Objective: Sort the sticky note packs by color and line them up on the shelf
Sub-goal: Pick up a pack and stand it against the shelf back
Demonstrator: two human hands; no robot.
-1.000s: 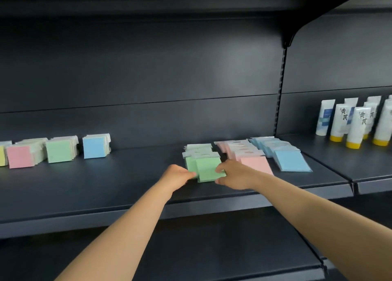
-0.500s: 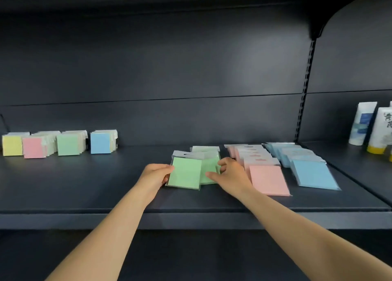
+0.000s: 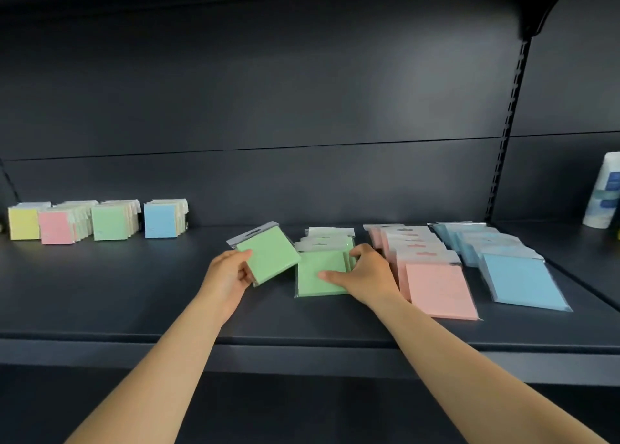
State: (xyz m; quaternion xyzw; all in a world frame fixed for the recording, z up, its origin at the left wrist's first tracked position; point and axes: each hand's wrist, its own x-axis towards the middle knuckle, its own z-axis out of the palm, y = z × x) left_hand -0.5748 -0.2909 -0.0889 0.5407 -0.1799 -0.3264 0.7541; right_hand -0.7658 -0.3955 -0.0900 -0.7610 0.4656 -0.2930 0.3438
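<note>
Soft, even light falls from above and in front onto a dark shelf [image 3: 100,296], leaving a pale sheen on the matte back panel [image 3: 419,84] and only faint shadows beneath the person's forearms. The underside of the upper shelf stays nearly black. Wide-angle distortion bends the slotted upright [image 3: 510,114]; the white tube [image 3: 604,195] at the right edge is smeared and soft.

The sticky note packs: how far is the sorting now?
Done: pink row and blue row lie lined up. In hand: the left hand holds one green pack; the right hand steadies the green row. Left: placing that pack.
</note>
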